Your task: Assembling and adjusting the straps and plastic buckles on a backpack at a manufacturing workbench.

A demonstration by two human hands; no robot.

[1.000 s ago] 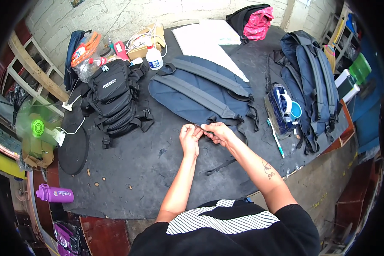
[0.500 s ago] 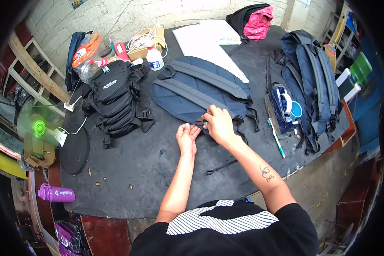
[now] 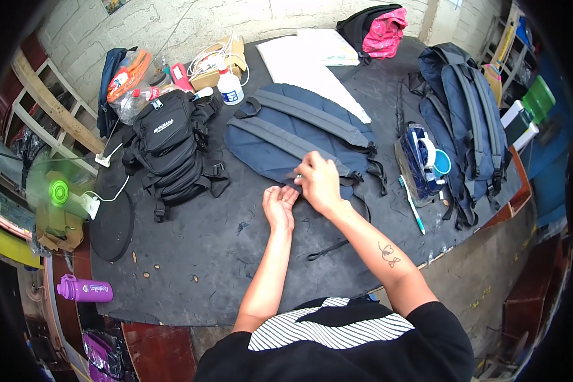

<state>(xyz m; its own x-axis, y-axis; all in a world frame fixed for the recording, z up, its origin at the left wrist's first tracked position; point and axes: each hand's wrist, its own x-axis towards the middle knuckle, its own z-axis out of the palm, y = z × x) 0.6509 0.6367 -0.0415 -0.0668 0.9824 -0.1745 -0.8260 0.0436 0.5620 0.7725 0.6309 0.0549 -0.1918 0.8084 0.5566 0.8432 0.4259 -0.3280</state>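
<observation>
A dark blue backpack (image 3: 261,143) lies flat with its grey shoulder straps (image 3: 286,137) facing up. My left hand (image 3: 279,207) is turned palm up at its near edge, thumb and fingers apart. Whether the fingertips touch the fabric cannot be made out. Just above and to the right, my right hand (image 3: 319,184) is closed around a small pointed tool (image 3: 291,175), smeared by motion and mostly hidden by the fingers. Loose black webbing (image 3: 330,251) trails onto the table from the backpack's near side.
On the black table (image 3: 235,274), a black bag (image 3: 169,137) stands left, near a white spray bottle (image 3: 230,88). White sheets (image 3: 325,70) lie behind. At right are a toothbrush (image 3: 412,205), a clear case (image 3: 417,159) and another blue backpack (image 3: 465,121). A purple bottle (image 3: 86,290) lies at the left edge.
My right hand has lifted slightly away from the backpack's edge and shifted left, with the small tool. My left hand has stayed nearly in place.
</observation>
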